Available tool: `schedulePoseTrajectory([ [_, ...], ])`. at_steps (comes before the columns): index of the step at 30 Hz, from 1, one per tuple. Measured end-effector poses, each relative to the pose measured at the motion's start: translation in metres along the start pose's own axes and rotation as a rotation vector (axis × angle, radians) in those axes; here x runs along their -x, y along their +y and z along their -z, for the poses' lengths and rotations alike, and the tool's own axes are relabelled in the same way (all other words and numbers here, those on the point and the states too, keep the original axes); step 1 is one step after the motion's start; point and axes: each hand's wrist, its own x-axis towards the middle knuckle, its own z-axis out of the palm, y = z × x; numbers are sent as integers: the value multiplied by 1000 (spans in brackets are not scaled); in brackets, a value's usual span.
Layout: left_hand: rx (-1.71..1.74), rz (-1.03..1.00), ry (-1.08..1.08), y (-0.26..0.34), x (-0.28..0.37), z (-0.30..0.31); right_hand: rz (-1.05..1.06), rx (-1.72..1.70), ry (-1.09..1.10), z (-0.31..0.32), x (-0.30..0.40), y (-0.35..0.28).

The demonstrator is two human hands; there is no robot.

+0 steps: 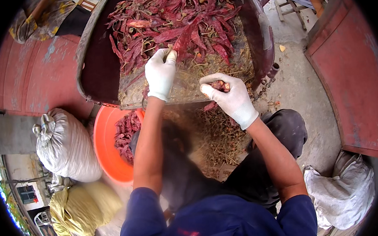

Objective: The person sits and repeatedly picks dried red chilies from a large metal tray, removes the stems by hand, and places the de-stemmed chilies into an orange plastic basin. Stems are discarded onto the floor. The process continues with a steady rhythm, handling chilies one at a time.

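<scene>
My left hand [161, 73], in a white glove, pinches one end of a dried red chili pepper [185, 37] between thumb and fingertips. My right hand [229, 94], gloved the same way, is curled around a clump of dried chili pieces [219, 86] with pale broken ends showing. Both hands are over the near end of a maroon cart bed [265, 45]. Beyond them, a heap of dried red chili peppers [166, 12] lies on a worn board [187, 93] strewn with seeds and stem bits.
An orange basin [105, 149] holding dried chilies stands below my left forearm. Stems and debris [223, 142] cover the ground between my legs. A tied white sack [65, 145] and a yellow sack [84, 205] sit at left, another white sack [341, 189] at right. Chain [263, 89] hangs from the cart.
</scene>
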Motion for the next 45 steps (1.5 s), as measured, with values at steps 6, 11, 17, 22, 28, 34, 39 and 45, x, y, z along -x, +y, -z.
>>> schedulePoseTrajectory([
  [6, 558, 391, -467, 52, 34, 35, 411, 715, 180, -2, 7, -15],
  [11, 649, 412, -551, 52, 53, 35, 536, 977, 169, -7, 7, -1],
  [17, 692, 340, -600, 59, 55, 46, 469, 758, 220, -4, 5, -10],
  [22, 614, 286, -648, 50, 57, 49, 521, 582, 239, -3, 1, -6],
  [28, 865, 428, -600, 44, 69, 36, 13, 37, 79, -12, 4, -10],
  [34, 598, 372, -584, 48, 68, 36, 156, 104, 147, -12, 3, 5],
  [39, 543, 239, -476, 52, 63, 46, 108, 231, 139, 0, 9, -16],
  [45, 468, -107, -547, 49, 65, 47, 199, 400, 62, -2, 12, -11],
])
